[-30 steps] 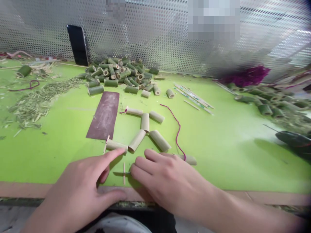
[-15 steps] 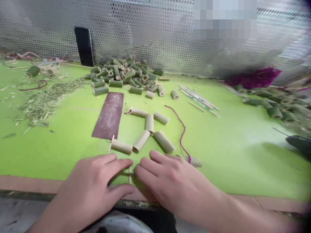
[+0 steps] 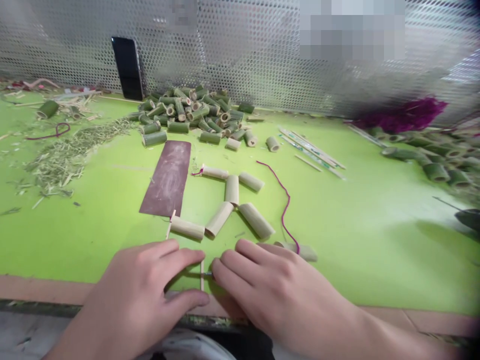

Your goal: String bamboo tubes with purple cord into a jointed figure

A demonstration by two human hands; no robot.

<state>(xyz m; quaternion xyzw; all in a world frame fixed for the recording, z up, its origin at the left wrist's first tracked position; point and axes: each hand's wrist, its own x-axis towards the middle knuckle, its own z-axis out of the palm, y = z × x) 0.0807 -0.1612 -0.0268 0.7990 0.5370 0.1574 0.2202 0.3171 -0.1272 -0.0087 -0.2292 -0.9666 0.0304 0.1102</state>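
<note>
My left hand (image 3: 146, 292) lies at the table's front edge, its index finger and thumb closed around a thin pale stick (image 3: 202, 280) that stands crosswise to the edge. My right hand (image 3: 270, 290) faces it, fingers curled, fingertips pinched on a thin grey pin-like thing (image 3: 207, 273) that meets the stick. Just beyond the hands lie several pale bamboo tubes (image 3: 219, 219) laid end to end, one (image 3: 304, 251) by my right knuckles. A magenta thread (image 3: 285, 200) runs to that one.
A brown sandpaper strip (image 3: 167, 177) lies left of the tubes. A pile of green bamboo segments (image 3: 195, 117) and a black phone (image 3: 127, 67) stand by the perforated metal panel. Shavings (image 3: 60, 160) are at left, thin sticks (image 3: 311, 150) and more green pieces (image 3: 431, 160) at right.
My left index finger, stretched out towards a tube before, has come down and closed on the stick. Both hands stay at the front edge; the view has shifted slightly.
</note>
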